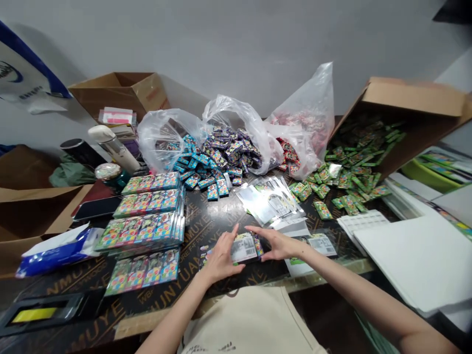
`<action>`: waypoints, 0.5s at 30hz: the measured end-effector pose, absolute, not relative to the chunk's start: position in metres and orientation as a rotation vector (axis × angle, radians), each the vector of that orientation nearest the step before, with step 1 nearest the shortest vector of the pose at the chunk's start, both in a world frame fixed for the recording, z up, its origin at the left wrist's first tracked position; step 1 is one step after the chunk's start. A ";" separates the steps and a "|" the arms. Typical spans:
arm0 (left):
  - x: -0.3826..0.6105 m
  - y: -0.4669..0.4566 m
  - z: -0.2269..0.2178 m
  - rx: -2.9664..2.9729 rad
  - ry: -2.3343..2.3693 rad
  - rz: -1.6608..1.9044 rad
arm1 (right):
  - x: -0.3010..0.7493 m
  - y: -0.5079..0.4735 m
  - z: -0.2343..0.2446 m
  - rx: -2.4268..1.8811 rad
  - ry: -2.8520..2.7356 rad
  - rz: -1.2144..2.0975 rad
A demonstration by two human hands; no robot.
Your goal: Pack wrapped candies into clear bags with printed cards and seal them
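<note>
Brand lettering on the dark desk [123,327].
Across its lower left and centre, tan capitals read "JUNYUAN" and "MUYE", partly covered, with smaller "PLYWOOD" and "WBP" beside them. Letters on the beige top [250,314] at the bottom centre are cut up by folds and cannot be read. The bag's [27,73] logo, upper left, is unclear; print on the centre pack's label [244,249] is too small.
</note>
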State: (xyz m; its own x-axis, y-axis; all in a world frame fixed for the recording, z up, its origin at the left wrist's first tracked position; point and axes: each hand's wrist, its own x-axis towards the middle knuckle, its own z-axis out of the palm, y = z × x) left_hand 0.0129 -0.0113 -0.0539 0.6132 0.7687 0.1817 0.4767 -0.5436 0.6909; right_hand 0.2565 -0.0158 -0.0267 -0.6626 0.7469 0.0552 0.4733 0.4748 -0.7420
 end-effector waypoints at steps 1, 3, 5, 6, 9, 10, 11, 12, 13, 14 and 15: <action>0.013 -0.011 -0.053 2.230 1.000 0.654 | 0.255 -0.017 -0.028 -1.060 -2.316 0.975; 0.012 -0.008 -0.052 2.189 1.079 0.718 | 0.250 -0.023 -0.031 -1.199 -2.187 0.812; 0.012 -0.005 -0.051 2.151 1.128 0.778 | 0.242 -0.031 -0.033 -1.270 -2.123 0.707; 0.011 -0.004 -0.051 2.144 1.131 0.791 | 0.240 -0.033 -0.034 -1.259 -2.148 0.697; 0.012 -0.002 -0.052 2.159 1.104 0.762 | 0.243 -0.019 -0.034 -1.234 -2.221 0.590; 0.013 -0.002 -0.054 2.172 1.102 0.740 | 0.250 -0.005 -0.034 -1.316 -2.177 0.483; 0.014 -0.002 -0.056 2.190 1.110 0.714 | 0.261 0.013 -0.035 -1.425 -2.094 0.358; 0.015 -0.002 -0.059 2.214 1.123 0.684 | 0.274 0.035 -0.035 -1.562 -2.003 0.234; 0.015 -0.002 -0.062 2.245 1.137 0.650 | 0.290 0.059 -0.034 -1.734 -1.936 0.130; 0.015 -0.003 -0.066 2.279 1.150 0.613 | 0.307 0.083 -0.034 -1.797 -1.901 0.094; 0.015 -0.003 -0.071 2.315 1.164 0.577 | 0.324 0.107 -0.032 -1.836 -1.882 0.068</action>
State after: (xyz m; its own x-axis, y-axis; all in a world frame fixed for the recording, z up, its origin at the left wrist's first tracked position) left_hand 0.0149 -0.0029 -0.0712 0.5490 0.8219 0.1515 0.6184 -0.5215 0.5879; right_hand 0.3237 0.1066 -0.0323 0.0401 0.9477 0.3165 0.9225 0.0866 -0.3761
